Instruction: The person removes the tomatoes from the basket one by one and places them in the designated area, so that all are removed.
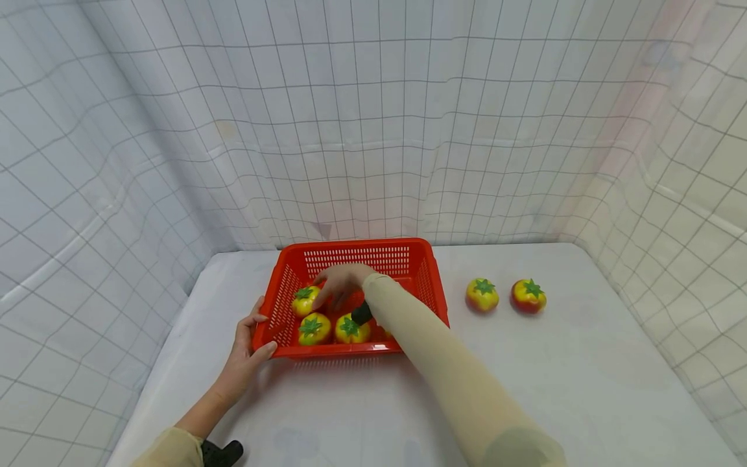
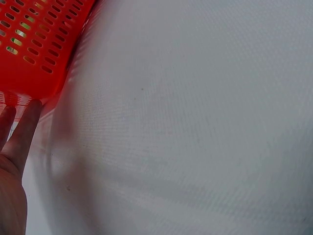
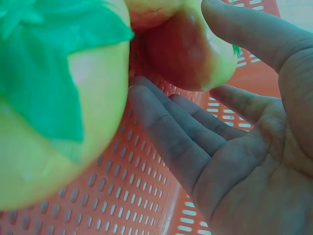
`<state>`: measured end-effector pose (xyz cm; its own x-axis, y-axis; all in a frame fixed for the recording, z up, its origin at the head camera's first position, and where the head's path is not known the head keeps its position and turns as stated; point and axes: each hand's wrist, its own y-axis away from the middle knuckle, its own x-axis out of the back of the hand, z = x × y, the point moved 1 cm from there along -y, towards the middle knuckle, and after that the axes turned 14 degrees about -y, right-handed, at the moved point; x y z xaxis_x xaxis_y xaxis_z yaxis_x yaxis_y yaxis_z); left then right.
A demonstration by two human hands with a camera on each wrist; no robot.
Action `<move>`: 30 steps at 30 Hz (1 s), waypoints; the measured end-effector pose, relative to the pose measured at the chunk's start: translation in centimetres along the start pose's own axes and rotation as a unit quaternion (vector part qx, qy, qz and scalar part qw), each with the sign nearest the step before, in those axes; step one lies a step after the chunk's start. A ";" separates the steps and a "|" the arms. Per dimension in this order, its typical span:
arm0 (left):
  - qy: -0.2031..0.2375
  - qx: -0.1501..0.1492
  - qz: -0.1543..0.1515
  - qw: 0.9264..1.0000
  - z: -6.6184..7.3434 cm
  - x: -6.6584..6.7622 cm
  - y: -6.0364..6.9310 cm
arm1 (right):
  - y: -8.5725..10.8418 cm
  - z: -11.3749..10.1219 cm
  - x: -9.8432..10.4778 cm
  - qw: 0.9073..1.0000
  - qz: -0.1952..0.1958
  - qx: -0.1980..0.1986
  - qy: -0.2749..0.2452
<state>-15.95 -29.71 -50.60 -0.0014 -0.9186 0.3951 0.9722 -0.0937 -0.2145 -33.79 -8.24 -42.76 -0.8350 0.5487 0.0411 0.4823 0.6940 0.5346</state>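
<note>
Grip first: the bare left hand (image 1: 248, 344) has hold of the near left corner of the red, rectangular, slotted plastic basket (image 1: 350, 351), thumb at the front rim, fingers along the side; the bare right hand (image 1: 343, 280) is down inside, fingers loosely extended rather than clasping, right up against the glossy round yellow-and-red fruit at the back left (image 1: 303, 303), and whether it touches I can't tell. Now the big one, the white cloth-covered table (image 1: 554, 376): a smooth-looking surface, so a sideways shove could skid the basket if that one-corner hold slackens. The basket itself could tip should the left hand lift, since only one corner is held. Across its front rim comes the long cream sleeve (image 1: 449, 363), and a low forearm could drag that rim or bump a fruit hidden beneath. Watch the black wrist device (image 1: 362, 314) too, hanging close over the yellow front-middle fruit (image 1: 352, 331); a careless withdrawal could knock it into the yellow front-left fruit (image 1: 315, 329). Out right, two round red-and-yellow fruits (image 1: 482, 296) sit apart on the cloth, and a stray elbow might set them rolling. Smallest of all, those green leafy tops (image 1: 311, 325) could snag a fingertip or cuff
</note>
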 end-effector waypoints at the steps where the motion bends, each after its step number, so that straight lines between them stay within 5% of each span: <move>1: 0.000 0.001 0.000 1.000 0.0 0.0 0.0 | -0.1 0.0 -0.1 1.000 0.000 -0.001 -0.003; 22: -0.004 -0.002 0.000 1.000 0.1 0.1 0.1 | -1.1 0.6 -0.3 1.000 -0.017 0.014 0.010; 30: -0.005 -0.004 0.001 1.000 0.1 0.0 0.0 | -1.1 0.5 -0.2 0.998 0.011 0.048 0.050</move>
<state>-15.90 -29.69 -50.51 0.0032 -0.9152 0.4031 0.9702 -0.0948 -0.2231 -33.97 -8.88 -43.80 -0.8443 0.5176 0.1386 0.5194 0.7268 0.4495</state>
